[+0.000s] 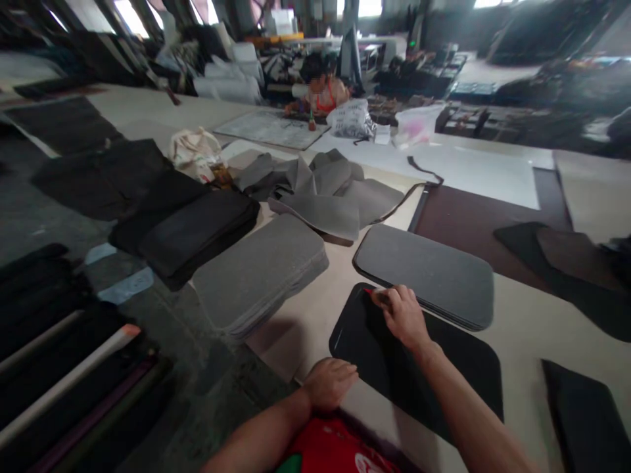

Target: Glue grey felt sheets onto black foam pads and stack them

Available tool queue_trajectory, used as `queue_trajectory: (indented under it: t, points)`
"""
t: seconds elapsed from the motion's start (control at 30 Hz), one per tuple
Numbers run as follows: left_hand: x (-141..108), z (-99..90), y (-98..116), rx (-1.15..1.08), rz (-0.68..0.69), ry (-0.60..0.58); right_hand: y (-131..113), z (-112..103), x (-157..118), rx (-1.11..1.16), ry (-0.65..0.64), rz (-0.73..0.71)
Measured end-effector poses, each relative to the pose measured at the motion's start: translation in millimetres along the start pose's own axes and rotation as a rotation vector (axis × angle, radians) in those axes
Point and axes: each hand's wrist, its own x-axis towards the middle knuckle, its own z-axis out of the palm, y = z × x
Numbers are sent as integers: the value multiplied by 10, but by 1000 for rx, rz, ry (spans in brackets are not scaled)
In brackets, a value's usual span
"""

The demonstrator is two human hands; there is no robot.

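A black rounded-corner panel lies flat on the table before me, with a short pale line near its left end. Over its upper left part, my right hand is closed round a small tool with a red tip; the fingers hide most of it, so its kind is unclear. My left hand rests at the table's near edge, left of the panel, fingers stretched out and holding nothing. Just beyond the panel sits a stack of grey rounded panels. Another thicker grey stack stands to its left.
Crumpled grey sheet scraps and a cloth bag lie farther back. Black folded material is at left, rolls below it. A dark piece lies at right. A co-worker sits across the table near plastic bags.
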Motion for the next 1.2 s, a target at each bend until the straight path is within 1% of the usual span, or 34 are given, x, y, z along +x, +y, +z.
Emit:
queue_trajectory:
  t: [0.13, 0.3, 0.43, 0.63, 0.83, 0.93, 1.0, 1.1, 1.2]
  points:
    - [-12, 27, -5, -12, -14, 37, 135, -120, -39, -40, 10, 55]
    - [-26, 38, -21, -31, -8, 70, 416, -338, -300, -72, -1, 165]
    - [-14, -10, -24, -32, 3, 87, 657, -498, -625, -131, 8, 263]
    - [25, -123, -11, -40, 20, 99, 999, -733, -1197, -122, 70, 425]
    - [41, -123, -37, -19, 43, 129, 1259, -946, -1753, -182, 88, 597]
    - [42, -116, -50, 4, 61, 149, 1306, -1000, -1974, -215, 106, 660]
    - [46, -119, -60, 18, 78, 160, 1293, -1033, -2091, -219, 115, 688]
    - [56, -131, -78, 32, 105, 175, 1202, -1088, -2226, -179, 99, 697]
    - [71, -149, -89, 43, 124, 189, 1047, -1134, -2353, -136, 84, 710]
